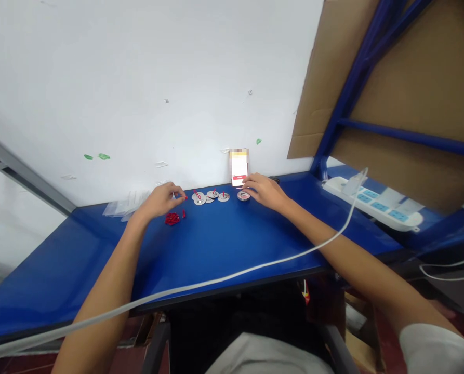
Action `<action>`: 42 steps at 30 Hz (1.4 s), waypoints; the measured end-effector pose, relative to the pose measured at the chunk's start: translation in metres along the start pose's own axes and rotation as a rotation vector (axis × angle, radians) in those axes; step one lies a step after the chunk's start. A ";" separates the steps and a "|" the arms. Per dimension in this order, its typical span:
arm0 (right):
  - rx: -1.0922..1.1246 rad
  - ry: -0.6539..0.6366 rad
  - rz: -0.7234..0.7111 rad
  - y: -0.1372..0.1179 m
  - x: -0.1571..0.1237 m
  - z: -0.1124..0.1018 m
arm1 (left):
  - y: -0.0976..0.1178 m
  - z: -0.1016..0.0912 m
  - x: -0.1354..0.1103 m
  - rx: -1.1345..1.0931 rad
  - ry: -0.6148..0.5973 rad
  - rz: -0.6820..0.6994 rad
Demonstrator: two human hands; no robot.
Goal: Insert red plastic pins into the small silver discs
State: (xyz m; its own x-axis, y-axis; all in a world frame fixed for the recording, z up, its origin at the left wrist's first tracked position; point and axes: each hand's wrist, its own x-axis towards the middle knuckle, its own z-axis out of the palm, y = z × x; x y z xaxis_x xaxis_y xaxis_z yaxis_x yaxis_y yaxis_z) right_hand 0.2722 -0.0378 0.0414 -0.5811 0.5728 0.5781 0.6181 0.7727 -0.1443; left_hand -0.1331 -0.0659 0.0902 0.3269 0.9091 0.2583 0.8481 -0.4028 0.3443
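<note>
Shiny blue surface (pixel 216 244), got a lil heap of red pieces (pixel 172 218), some round discs (pixel 223 197), clear plastic bags (pixel 117 208) plus a propped-up phone (pixel 239 165) on it.

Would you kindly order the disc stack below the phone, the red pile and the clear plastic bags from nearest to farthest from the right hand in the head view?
1. Disc stack: just left of the right hand.
2. Red pile: farther left, near the left hand.
3. Clear plastic bags: farthest left, beside the wall.

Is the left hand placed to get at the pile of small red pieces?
Likely yes: the left hand is close beside the pile of small red pieces, nothing visible between, though a red bit shows at its fingertips.
</note>
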 end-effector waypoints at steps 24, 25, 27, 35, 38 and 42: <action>0.539 0.073 0.015 -0.058 -0.002 0.027 | 0.090 0.072 -0.012 -0.605 0.143 0.064; 0.539 0.080 0.028 -0.060 -0.002 0.027 | 0.092 0.073 -0.013 -0.577 0.165 0.065; 0.531 0.091 0.047 -0.062 -0.002 0.028 | 0.095 0.075 -0.015 -0.528 0.211 0.062; 0.572 0.073 0.034 -0.065 -0.001 0.027 | 0.098 0.080 -0.016 -0.480 0.249 0.040; 0.583 0.072 0.026 -0.068 -0.001 0.026 | 0.097 0.080 -0.016 -0.391 0.259 0.084; 0.611 0.064 0.019 -0.071 -0.001 0.025 | 0.098 0.077 -0.016 -0.304 0.231 0.138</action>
State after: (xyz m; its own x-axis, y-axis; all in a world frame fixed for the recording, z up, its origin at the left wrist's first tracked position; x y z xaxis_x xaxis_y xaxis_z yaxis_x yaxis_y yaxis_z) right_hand 0.2157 -0.0864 0.0315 -0.5284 0.5854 0.6149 0.2024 0.7902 -0.5784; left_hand -0.0228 -0.1121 0.0498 0.2976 0.8103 0.5048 0.6294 -0.5641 0.5345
